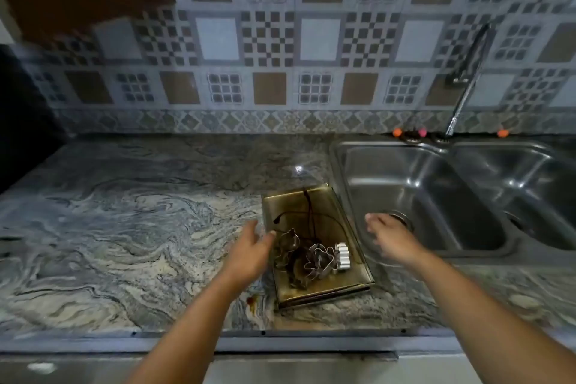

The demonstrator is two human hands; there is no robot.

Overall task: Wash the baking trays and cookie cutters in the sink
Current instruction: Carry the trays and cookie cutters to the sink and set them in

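A stained tray [314,206] with cookie cutters [307,254] sits on the counter [124,227], at nine o'clock of the sink [420,184]. Left hand [249,251] and right hand [391,237] flank it, fingers relaxed, holding nothing.

Baking tray [324,288] on marbled counter [131,227]

Home kitchen. Evidence: double-bowl steel sink [436,196] w/ tall tap [467,72], marbled stone tabletop [140,212], patterned tile backsplash [280,56], stained baking tray [311,206] w/ cookie cutters [311,256] beside sink.
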